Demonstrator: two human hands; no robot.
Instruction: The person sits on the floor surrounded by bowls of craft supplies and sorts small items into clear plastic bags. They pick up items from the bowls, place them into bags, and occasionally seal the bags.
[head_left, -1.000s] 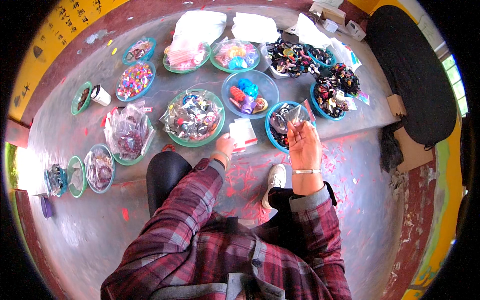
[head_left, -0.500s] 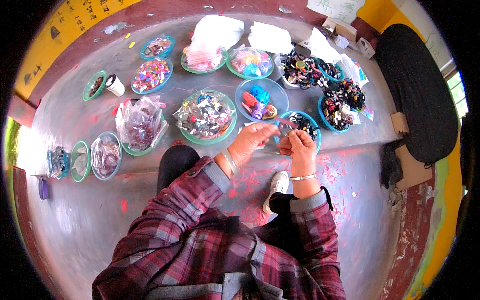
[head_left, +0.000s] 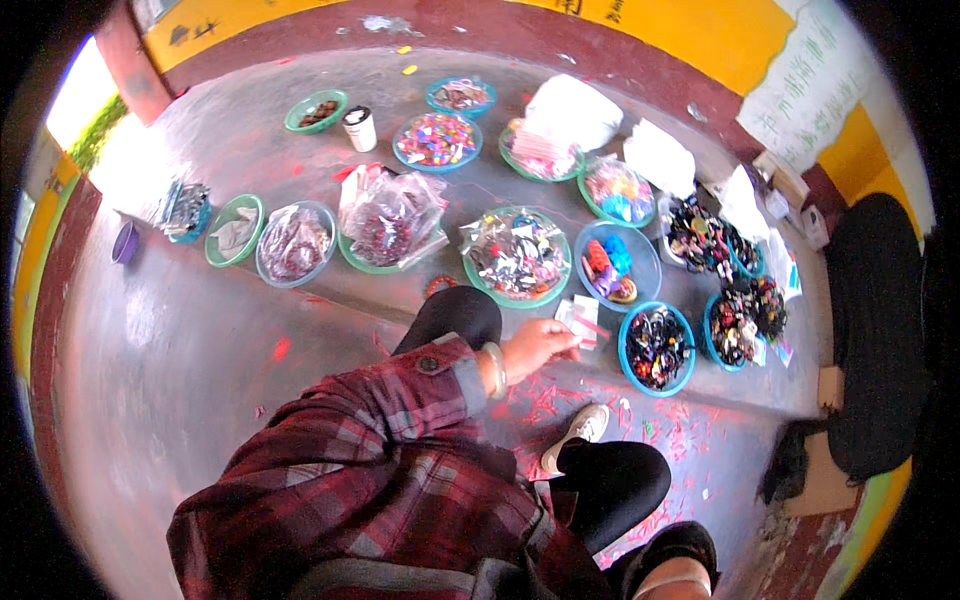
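Note:
Near the middle, my left hand [head_left: 538, 347] is closed in a pinch, fingertips pressed together on a thin pinkish strip [head_left: 592, 328]. Just beyond the fingertips lies a small white card or packet [head_left: 580, 312] on the floor. A clear bowl with blue, red and purple bundles [head_left: 620, 265] stands past it, and a blue bowl of black hair ties and trinkets [head_left: 656, 347] is to its right. A green bowl of small plastic-wrapped pieces [head_left: 515, 258] stands beyond the left hand. Only my right wrist with a bangle [head_left: 682, 582] shows at the lower edge; the right hand's fingers are outside the view.
More bowls stand across the floor, one with colourful beads [head_left: 437, 141], others with bagged pieces [head_left: 392, 220]. A white cup [head_left: 359, 130] and white bags [head_left: 573, 112] stand farther back. Pink scraps [head_left: 545, 405] litter the floor near my shoe [head_left: 582, 432]. A long black object [head_left: 880, 330] is at right.
My hands, together over the bowls before, have come apart. The right has dropped to the lower edge; the left still pinches the strip. The view has turned, shifting the bowls rightward.

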